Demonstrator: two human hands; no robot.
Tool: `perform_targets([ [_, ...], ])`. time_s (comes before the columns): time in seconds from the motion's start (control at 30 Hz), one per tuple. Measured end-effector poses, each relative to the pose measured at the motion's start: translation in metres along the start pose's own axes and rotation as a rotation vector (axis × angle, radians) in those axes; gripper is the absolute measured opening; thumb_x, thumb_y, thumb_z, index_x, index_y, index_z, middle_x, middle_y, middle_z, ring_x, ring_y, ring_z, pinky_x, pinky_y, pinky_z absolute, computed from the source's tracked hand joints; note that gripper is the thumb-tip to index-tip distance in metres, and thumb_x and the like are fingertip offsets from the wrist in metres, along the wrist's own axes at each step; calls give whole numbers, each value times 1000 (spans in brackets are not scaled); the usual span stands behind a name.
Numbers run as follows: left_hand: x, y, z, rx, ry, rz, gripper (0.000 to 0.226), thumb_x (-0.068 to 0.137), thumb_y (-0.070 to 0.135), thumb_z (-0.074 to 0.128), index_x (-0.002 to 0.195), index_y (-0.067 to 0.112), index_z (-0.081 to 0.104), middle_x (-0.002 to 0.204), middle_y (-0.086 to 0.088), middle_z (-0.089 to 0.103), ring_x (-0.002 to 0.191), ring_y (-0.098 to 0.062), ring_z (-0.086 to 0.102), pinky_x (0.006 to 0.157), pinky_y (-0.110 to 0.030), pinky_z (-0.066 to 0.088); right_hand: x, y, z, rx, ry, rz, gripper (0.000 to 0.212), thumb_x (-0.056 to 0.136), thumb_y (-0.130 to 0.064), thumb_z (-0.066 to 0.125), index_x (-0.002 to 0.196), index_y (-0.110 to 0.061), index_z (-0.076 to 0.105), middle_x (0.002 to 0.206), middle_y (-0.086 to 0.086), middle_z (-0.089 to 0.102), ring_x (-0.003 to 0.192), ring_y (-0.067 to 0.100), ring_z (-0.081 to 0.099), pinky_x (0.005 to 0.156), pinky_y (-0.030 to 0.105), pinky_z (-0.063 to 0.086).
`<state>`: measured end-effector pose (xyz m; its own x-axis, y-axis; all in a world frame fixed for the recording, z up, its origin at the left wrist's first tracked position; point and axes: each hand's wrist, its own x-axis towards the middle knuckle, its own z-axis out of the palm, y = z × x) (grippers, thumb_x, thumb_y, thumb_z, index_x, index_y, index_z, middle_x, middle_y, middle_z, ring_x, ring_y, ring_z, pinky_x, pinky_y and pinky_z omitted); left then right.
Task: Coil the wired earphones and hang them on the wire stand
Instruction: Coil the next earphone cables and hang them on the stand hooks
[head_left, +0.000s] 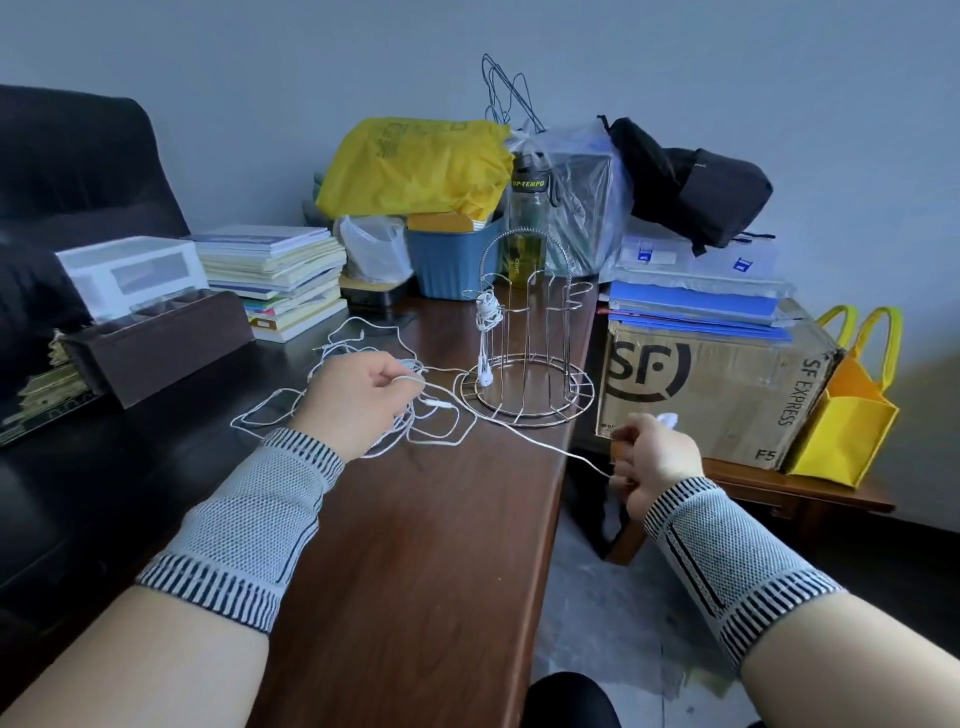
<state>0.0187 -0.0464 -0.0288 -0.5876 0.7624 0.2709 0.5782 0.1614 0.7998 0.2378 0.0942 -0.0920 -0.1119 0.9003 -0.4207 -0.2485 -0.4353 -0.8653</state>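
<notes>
Cluttered wooden desk (415, 545): your left hand (358, 400) pinches tangled earphone cable (436, 441), right hand (652, 457) grips its end, tensioning for coiling near wire stand (524, 338).

A single wide-angle camera worn on the person's head looks forward and down over a dark wooden table (426, 519). Both forearms reach in from the bottom corners of the frame, the left hand (358, 400) near centre and the right hand (657, 460) at centre right, both close to the lens. The wire stand (524, 338) stands mid-frame just beyond them. The wall (260, 78) fills the upper part. Straight lines bow toward the edges.
</notes>
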Motion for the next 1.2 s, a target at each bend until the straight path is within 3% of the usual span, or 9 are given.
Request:
perform_targets([
  [0.17,-3,28,-2,-456,-146,-60,12,87,7,67,77,13,70,61,-2,49,42,-6,36,55,-26,42,2,-2,-3,-519,-42,-105,27,95,-20,49,74,-7,61,55,5,43,42,17,34,44,26,29],
  [0.33,3,65,-1,-400,-277,48,16,93,4,58,85,13,69,62,3,54,41,-6,29,39,-18,24,-5,-19,10,-817,-34,-423,22,86,-21,55,98,-5,64,77,6,62,74,24,58,77,40,53],
  [0.47,9,92,0,-276,-357,116,9,92,14,62,90,15,71,63,6,57,40,-5,27,37,-17,18,-29,-45,20,-1075,-17,-615,48,87,-28,55,133,-12,50,127,9,54,113,24,55,93,29,41],
  [0.53,8,102,4,-189,-374,160,7,90,18,66,88,19,73,61,8,58,40,-5,28,37,-17,19,-43,-57,28,-877,-127,-744,53,86,-22,55,138,-14,47,135,9,50,119,22,52,104,33,40],
  [0.63,6,113,11,-48,-355,246,5,88,20,68,88,19,73,45,16,53,35,-1,39,37,-10,26,-65,-70,42,-365,-562,-586,56,72,-11,56,127,-14,57,116,6,64,101,17,60,93,36,49],
  [0.7,6,118,13,-16,-323,283,6,86,18,69,87,23,73,44,18,55,39,5,47,42,-8,31,-74,-76,49,-413,-732,-519,33,75,-4,59,105,-15,68,95,8,68,88,21,57,75,35,44],
  [0.8,10,117,5,64,-260,268,14,83,18,72,89,31,70,76,14,69,64,9,59,58,-10,39,-77,-88,53,-573,-666,-596,16,85,-11,63,70,-15,68,66,10,63,74,27,57,71,46,46],
  [0.9,17,109,-6,65,-229,196,20,84,17,71,91,35,66,96,8,71,68,3,59,58,-16,40,-72,-109,48,-366,-560,-526,13,89,-4,61,77,-5,64,58,6,56,57,20,60,75,44,53],
  [1.2,27,114,-18,-60,-71,175,11,86,25,71,75,25,71,52,20,59,48,3,48,55,-22,38,-63,-128,36,-648,-394,-770,15,87,-15,68,73,-13,66,54,-3,58,49,11,50,54,25,47],
])
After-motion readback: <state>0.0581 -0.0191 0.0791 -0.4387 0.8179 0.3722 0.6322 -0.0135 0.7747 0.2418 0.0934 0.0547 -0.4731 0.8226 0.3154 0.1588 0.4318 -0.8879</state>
